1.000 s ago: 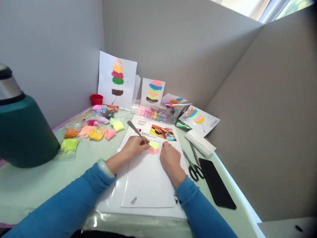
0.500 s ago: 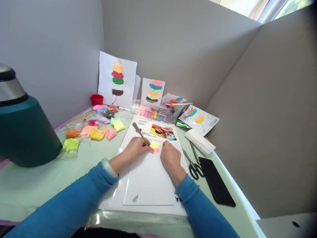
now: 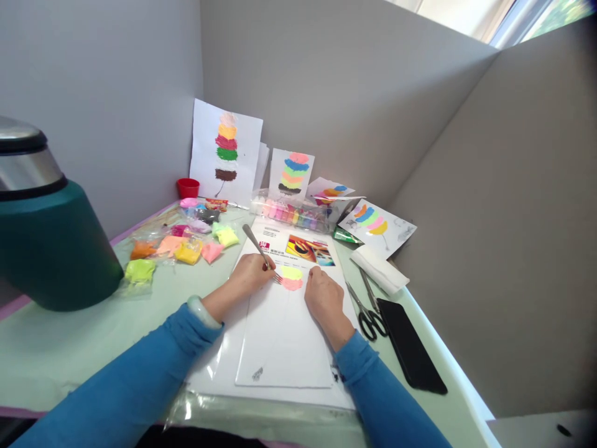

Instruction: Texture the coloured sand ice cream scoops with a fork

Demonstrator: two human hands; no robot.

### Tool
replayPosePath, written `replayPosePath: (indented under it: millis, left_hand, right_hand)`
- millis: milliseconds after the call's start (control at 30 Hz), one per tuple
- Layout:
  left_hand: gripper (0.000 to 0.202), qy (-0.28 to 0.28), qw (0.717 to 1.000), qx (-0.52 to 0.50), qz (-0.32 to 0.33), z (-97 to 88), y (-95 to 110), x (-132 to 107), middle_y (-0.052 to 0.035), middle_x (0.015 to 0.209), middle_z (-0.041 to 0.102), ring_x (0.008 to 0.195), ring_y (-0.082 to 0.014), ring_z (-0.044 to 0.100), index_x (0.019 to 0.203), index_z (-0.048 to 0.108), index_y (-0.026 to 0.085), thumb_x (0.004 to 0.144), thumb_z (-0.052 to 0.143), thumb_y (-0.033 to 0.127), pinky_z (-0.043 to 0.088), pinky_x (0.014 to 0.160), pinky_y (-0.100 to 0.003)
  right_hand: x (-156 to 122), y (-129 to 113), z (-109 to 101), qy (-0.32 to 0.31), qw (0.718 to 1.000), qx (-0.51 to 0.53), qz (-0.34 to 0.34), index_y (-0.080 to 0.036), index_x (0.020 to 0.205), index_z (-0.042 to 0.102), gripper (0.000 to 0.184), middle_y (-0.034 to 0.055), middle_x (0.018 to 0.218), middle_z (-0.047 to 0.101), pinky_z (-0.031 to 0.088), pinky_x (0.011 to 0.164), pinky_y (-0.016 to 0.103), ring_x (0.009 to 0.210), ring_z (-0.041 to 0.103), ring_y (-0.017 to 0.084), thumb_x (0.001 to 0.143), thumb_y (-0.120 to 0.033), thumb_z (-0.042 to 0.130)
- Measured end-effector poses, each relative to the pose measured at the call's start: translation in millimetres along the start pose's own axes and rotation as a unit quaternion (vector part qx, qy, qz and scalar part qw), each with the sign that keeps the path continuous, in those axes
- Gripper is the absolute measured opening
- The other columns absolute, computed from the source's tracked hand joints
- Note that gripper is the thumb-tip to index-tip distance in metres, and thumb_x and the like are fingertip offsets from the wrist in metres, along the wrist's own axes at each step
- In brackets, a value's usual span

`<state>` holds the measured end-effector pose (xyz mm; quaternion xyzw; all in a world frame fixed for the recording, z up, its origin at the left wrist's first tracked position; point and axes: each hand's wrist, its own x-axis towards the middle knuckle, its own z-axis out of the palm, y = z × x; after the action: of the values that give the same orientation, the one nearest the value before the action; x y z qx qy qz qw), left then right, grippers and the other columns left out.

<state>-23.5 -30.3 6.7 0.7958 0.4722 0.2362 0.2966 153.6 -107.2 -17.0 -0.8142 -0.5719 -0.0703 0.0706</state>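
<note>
A metal fork [image 3: 254,239] is pinched in my left hand [image 3: 249,274], handle slanting up and away. Its tines touch or hover at the left edge of a pink clay patch [image 3: 292,285]; which of the two I cannot tell. Just above the pink lies a yellow clay patch [image 3: 291,273]. Both patches sit on a white sheet of paper [image 3: 289,342] with a grey smudge at its near left corner. My right hand [image 3: 325,294] rests closed on the sheet's right side, fingers curled under; whatever they may hold is hidden.
Bagged clay pieces [image 3: 188,251] lie at left beside a large green flask [image 3: 60,249]. Scissors [image 3: 370,320], a black phone [image 3: 410,345] and a white tissue roll [image 3: 379,269] are on the right. Clay pictures [image 3: 226,152] and a clear plastic case [image 3: 293,211] stand at the back.
My left hand has shifted slightly left with the fork, whose tines moved from over the pink patch to its left edge. More of the pink shows. The view has shifted a little.
</note>
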Motion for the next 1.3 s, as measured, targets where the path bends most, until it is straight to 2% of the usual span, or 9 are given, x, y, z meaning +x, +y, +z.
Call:
replayPosePath:
  millis: [133, 233, 333, 500, 767, 833, 1000, 1133, 1300]
  left_hand:
    - [0.019, -0.007, 1.000, -0.018, -0.022, -7.7, -0.8, 0.5, 0.0006, 0.055, 0.064, 0.061, -0.0176, 0.062, 0.083, 0.072, 0.017, 0.073, 0.057, 0.023, 0.044, 0.065, -0.027]
    - [0.021, 0.014, 0.998, -0.043, -0.046, -14.8, -1.8, 2.3, 0.0022, 0.050, 0.061, 0.060, -0.0178, 0.062, 0.087, 0.072, 0.016, 0.075, 0.057, 0.026, 0.045, 0.064, -0.026]
    - [0.018, 0.045, 0.997, -0.016, -0.065, -19.2, -1.4, 3.5, -0.0001, 0.059, 0.066, 0.065, -0.0183, 0.064, 0.083, 0.072, 0.017, 0.075, 0.057, 0.022, 0.045, 0.066, -0.027]
    - [0.013, 0.049, 0.999, 0.007, -0.020, -14.8, -0.5, 3.0, -0.0040, 0.079, 0.073, 0.076, -0.0204, 0.065, 0.074, 0.071, 0.018, 0.074, 0.058, 0.020, 0.046, 0.071, -0.028]
    - [0.016, 0.031, 0.999, 0.004, -0.010, -7.2, -4.1, 3.1, -0.0013, 0.057, 0.066, 0.068, -0.0200, 0.063, 0.078, 0.071, 0.018, 0.077, 0.056, 0.021, 0.046, 0.071, -0.029]
    - [0.017, 0.027, 1.000, 0.013, -0.003, -7.0, -4.7, 3.4, -0.0017, 0.060, 0.067, 0.068, -0.0197, 0.064, 0.078, 0.071, 0.018, 0.078, 0.055, 0.021, 0.046, 0.072, -0.028]
    - [0.017, 0.016, 0.999, 0.013, 0.025, -7.5, -3.5, 2.6, -0.0037, 0.081, 0.073, 0.070, -0.0174, 0.064, 0.073, 0.070, 0.018, 0.078, 0.054, 0.021, 0.045, 0.071, -0.027]
    - [0.015, 0.009, 1.000, 0.015, 0.010, -8.3, -1.7, 1.8, -0.0021, 0.069, 0.071, 0.071, -0.0185, 0.064, 0.074, 0.070, 0.019, 0.076, 0.055, 0.021, 0.045, 0.069, -0.027]
    - [0.016, -0.006, 1.000, 0.021, 0.020, -8.3, -2.9, 2.3, -0.0013, 0.066, 0.070, 0.068, -0.0178, 0.063, 0.069, 0.069, 0.019, 0.075, 0.054, 0.021, 0.045, 0.068, -0.027]
  right_hand:
    - [-0.2, -0.4, -0.2, 0.001, 1.000, -0.001, 0.002, -0.017, 0.104, 0.053, 0.023, 0.0071, 0.094, 0.069, 0.037, 0.068, 0.028, 0.089, 0.066, 0.019, 0.099, -0.020, 0.031]
    - [0.2, -0.7, -0.1, 0.000, 1.000, 0.001, 0.002, -0.017, 0.104, 0.053, 0.023, 0.0070, 0.094, 0.068, 0.037, 0.068, 0.028, 0.089, 0.066, 0.019, 0.099, -0.020, 0.031]
    - [0.7, -0.3, 0.4, -0.004, 1.000, 0.001, 0.001, -0.017, 0.104, 0.054, 0.022, 0.0073, 0.094, 0.068, 0.037, 0.069, 0.028, 0.089, 0.066, 0.019, 0.098, -0.020, 0.032]
    - [1.3, 0.6, 2.3, -0.003, 1.000, 0.000, 0.001, -0.018, 0.106, 0.054, 0.023, 0.0072, 0.095, 0.068, 0.038, 0.069, 0.028, 0.088, 0.066, 0.019, 0.098, -0.020, 0.032]
    - [2.2, -0.1, 2.1, -0.012, 1.000, 0.000, 0.005, -0.018, 0.108, 0.054, 0.025, 0.0087, 0.096, 0.068, 0.040, 0.071, 0.029, 0.088, 0.066, 0.020, 0.098, -0.019, 0.031]
    - [2.2, 0.1, 2.3, -0.010, 1.000, 0.001, 0.004, -0.018, 0.108, 0.054, 0.025, 0.0085, 0.095, 0.068, 0.040, 0.071, 0.028, 0.088, 0.066, 0.019, 0.098, -0.019, 0.031]
    - [2.1, 0.5, 4.1, -0.004, 1.000, -0.006, 0.003, -0.018, 0.106, 0.053, 0.024, 0.0083, 0.095, 0.068, 0.040, 0.069, 0.029, 0.088, 0.066, 0.020, 0.098, -0.019, 0.030]
    - [2.1, 0.4, 4.0, -0.007, 1.000, -0.010, 0.003, -0.019, 0.106, 0.053, 0.023, 0.0079, 0.094, 0.067, 0.040, 0.069, 0.029, 0.087, 0.066, 0.020, 0.098, -0.019, 0.031]
    - [1.5, 0.5, 2.5, -0.002, 1.000, -0.007, -0.002, -0.018, 0.105, 0.053, 0.023, 0.0076, 0.093, 0.067, 0.039, 0.069, 0.028, 0.087, 0.066, 0.019, 0.097, -0.019, 0.032]
